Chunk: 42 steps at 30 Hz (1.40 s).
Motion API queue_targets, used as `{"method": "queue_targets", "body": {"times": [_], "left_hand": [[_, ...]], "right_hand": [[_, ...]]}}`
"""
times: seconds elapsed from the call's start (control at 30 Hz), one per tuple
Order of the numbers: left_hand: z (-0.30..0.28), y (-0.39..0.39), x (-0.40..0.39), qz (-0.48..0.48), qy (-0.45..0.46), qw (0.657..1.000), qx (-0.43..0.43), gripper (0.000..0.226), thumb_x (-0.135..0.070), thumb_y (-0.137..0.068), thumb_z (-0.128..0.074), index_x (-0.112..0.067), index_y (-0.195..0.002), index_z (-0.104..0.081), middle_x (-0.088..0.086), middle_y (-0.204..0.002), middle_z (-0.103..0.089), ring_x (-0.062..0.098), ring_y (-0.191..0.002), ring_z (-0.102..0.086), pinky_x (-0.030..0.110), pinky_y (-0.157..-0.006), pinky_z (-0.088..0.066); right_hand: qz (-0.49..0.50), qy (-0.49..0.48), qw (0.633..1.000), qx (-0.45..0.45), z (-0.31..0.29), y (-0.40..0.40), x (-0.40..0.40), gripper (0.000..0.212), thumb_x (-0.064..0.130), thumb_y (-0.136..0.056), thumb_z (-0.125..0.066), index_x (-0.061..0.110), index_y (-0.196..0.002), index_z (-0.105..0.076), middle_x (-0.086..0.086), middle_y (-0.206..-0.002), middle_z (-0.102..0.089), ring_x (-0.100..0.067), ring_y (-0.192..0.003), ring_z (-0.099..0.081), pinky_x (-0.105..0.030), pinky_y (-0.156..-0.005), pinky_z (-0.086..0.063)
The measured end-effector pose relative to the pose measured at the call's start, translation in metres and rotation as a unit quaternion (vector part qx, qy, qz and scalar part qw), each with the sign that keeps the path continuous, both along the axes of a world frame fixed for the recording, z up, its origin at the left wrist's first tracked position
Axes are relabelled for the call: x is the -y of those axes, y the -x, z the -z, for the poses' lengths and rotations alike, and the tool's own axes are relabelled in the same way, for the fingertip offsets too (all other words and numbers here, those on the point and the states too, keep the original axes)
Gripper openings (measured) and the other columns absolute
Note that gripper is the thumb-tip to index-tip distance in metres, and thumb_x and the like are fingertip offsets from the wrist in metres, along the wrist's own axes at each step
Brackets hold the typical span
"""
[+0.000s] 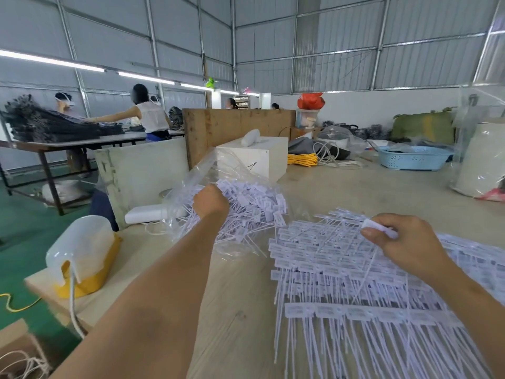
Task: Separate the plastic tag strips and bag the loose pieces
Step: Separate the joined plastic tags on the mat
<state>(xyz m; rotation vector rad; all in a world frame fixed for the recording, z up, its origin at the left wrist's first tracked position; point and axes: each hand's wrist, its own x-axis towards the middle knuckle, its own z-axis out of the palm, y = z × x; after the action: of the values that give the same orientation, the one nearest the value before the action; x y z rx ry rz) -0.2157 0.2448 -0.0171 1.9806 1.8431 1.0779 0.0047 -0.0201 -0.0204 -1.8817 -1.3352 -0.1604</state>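
White tag strips [355, 269], heads joined in rows

We see our left hand [210, 201] reaching out over the wooden tabletop [240, 310] into a clear plastic bag [207, 170], its fingers curled among the loose white tags [254, 212] heaped inside. Our right hand [401, 242] pinches a single tag [379, 228] by its flat head, with the thin tail hanging down over the stacked tag strips [355, 269] that cover the near right of the tabletop. At the left edge sits a translucent jug [79, 244] on a yellow base. Farther back stand a white box [262, 157] and a blue basket [412, 157]; people work at another table on the left.
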Motion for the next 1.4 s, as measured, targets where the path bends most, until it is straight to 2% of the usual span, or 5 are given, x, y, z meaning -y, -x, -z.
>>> {"method": "queue_targets", "body": {"times": [0.27,0.47,0.6,0.73,1.4], "left_hand": [[0.004,-0.019,0.015,-0.048,-0.007,0.998,-0.048,0.039,-0.015,-0.085,-0.057,-0.002,-0.121,-0.051,0.018,-0.128,-0.051,0.036,-0.123,-0.041,0.05,-0.099,-0.032],[-0.021,-0.06,0.073,0.098,-0.208,0.971,0.073,0.029,-0.009,-0.086,-0.056,-0.01,-0.114,-0.057,0.011,-0.119,-0.055,0.03,-0.116,-0.046,0.037,-0.089,-0.036],[-0.036,-0.105,0.154,0.423,0.03,0.897,0.124,0.028,-0.04,-0.09,-0.058,-0.013,-0.082,-0.061,0.005,-0.076,-0.058,0.019,-0.073,-0.058,0.028,-0.067,-0.045],[-0.02,-0.125,0.189,0.457,0.244,0.833,0.195,0.022,-0.027,-0.084,-0.071,-0.01,-0.078,-0.058,0.008,-0.059,-0.061,0.011,-0.044,-0.059,0.024,-0.053,-0.055],[0.006,-0.133,0.197,0.429,0.235,0.798,0.352,0.031,-0.019,-0.089,-0.066,-0.009,-0.061,-0.058,-0.002,-0.042,-0.056,0.008,-0.036,-0.051,0.017,-0.042,-0.044]], "right_hand": [[-0.002,0.1,0.994,0.047,0.009,0.013,-0.005,0.037,0.042,-0.091,-0.054,0.024,-0.122,-0.061,-0.002,-0.126,-0.062,-0.026,-0.117,-0.055,-0.04,-0.095,-0.044],[0.003,0.1,0.995,0.011,0.007,0.013,-0.005,0.034,0.042,-0.087,-0.061,0.01,-0.1,-0.066,0.0,-0.084,-0.062,-0.03,-0.093,-0.059,-0.031,-0.07,-0.039],[-0.025,0.059,0.997,-0.049,-0.004,0.009,0.002,0.034,0.033,-0.079,-0.072,0.0,-0.081,-0.067,-0.016,-0.083,-0.064,-0.03,-0.08,-0.057,-0.036,-0.068,-0.041],[-0.016,0.051,0.997,-0.052,-0.013,-0.002,0.012,0.027,0.026,-0.071,-0.079,0.006,-0.087,-0.069,-0.008,-0.087,-0.068,-0.019,-0.085,-0.06,-0.024,-0.066,-0.04],[-0.018,0.052,0.998,-0.026,-0.016,-0.021,0.021,0.01,0.01,-0.08,-0.071,0.006,-0.072,-0.067,0.001,-0.063,-0.061,-0.007,-0.057,-0.055,-0.023,-0.061,-0.045]]}}
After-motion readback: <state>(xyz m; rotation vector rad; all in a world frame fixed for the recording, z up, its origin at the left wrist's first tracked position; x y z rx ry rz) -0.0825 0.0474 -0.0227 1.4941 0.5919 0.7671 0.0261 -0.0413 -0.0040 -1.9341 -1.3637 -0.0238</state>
